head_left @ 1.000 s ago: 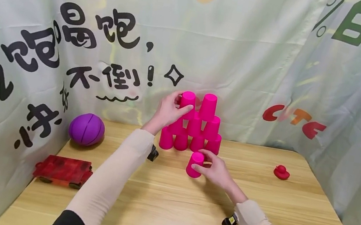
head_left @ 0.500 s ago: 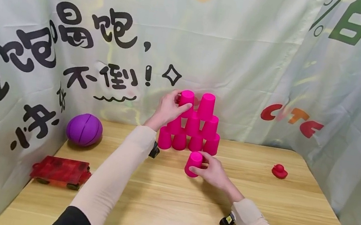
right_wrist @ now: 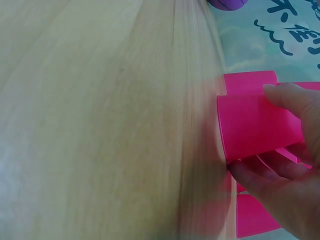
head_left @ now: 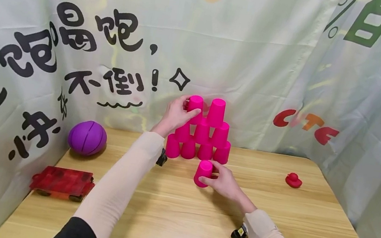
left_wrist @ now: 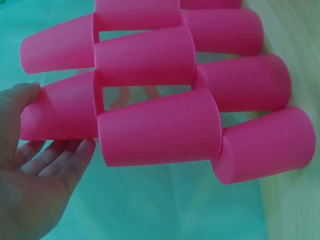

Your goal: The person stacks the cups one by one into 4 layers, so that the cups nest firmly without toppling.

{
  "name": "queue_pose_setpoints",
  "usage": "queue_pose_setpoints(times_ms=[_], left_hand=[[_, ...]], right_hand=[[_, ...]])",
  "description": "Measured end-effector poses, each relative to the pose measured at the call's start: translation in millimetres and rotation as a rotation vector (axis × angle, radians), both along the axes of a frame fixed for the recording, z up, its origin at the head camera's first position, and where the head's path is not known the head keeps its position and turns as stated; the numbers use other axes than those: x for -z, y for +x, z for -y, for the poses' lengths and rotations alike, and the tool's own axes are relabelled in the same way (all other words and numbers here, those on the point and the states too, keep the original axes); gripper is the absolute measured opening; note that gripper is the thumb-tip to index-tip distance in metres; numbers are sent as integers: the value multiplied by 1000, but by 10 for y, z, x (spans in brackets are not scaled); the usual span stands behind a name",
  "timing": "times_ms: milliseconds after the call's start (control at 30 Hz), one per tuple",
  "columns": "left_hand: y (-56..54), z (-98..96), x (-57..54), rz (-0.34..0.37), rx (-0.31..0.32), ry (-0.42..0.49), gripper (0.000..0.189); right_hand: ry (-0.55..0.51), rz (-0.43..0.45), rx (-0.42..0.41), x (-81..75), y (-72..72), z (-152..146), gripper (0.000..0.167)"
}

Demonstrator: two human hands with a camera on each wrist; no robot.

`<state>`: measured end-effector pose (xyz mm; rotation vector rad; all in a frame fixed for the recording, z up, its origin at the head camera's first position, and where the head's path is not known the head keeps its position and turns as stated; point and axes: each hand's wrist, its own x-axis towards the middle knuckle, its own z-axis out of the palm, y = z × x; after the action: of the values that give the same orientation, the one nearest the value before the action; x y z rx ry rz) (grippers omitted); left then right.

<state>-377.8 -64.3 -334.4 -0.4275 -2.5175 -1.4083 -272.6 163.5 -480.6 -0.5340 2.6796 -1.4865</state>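
Observation:
Pink upside-down cups stand in a tiered stack at the back of the table in the head view, with several in the bottom row [head_left: 188, 148], three in the middle row [head_left: 202, 131] and two on top. My left hand [head_left: 175, 113] holds the top-left cup [left_wrist: 62, 110], thumb on one side and fingers on the other. Beside it stands the top-right cup [head_left: 216, 112], apart from the hand. In front of the stack, my right hand [head_left: 228, 184] grips a separate pink cup [right_wrist: 257, 125] between thumb and fingers, upside down at the tabletop.
A purple ball [head_left: 87, 138] lies at the table's back left, with a red toy cart [head_left: 62, 182] nearer. To the right sits a small red rubber duck [head_left: 294, 180]. Printed fabric [head_left: 255, 62] hangs close behind the stack. A black device [head_left: 238, 235] is at the right wrist.
The whole head view shifts slightly left across the frames. Both hands keep their holds, and the cups stay in the same arrangement.

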Motion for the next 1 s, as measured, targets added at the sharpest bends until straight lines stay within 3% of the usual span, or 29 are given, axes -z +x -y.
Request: queue_pose_setpoints(times_ms=[233,433,633,833,1000], left_hand=[[-3,7,-1,15,-2,-8,56],[-30,88,30,45,44,43,69],[-27,257,167,89,73,67,75],[-5,392,326,81,76,53,64],[0,426,385,47,90,51,57]], right_hand=[[-4,2,-7,9,-2,1,61],[8,6,9,5,-8,8,61],[3,18,50,8,-10,25,62],[-31,23,53,-19,-15,21,58],[-42,-61,46,-104,-53,-16,56]])
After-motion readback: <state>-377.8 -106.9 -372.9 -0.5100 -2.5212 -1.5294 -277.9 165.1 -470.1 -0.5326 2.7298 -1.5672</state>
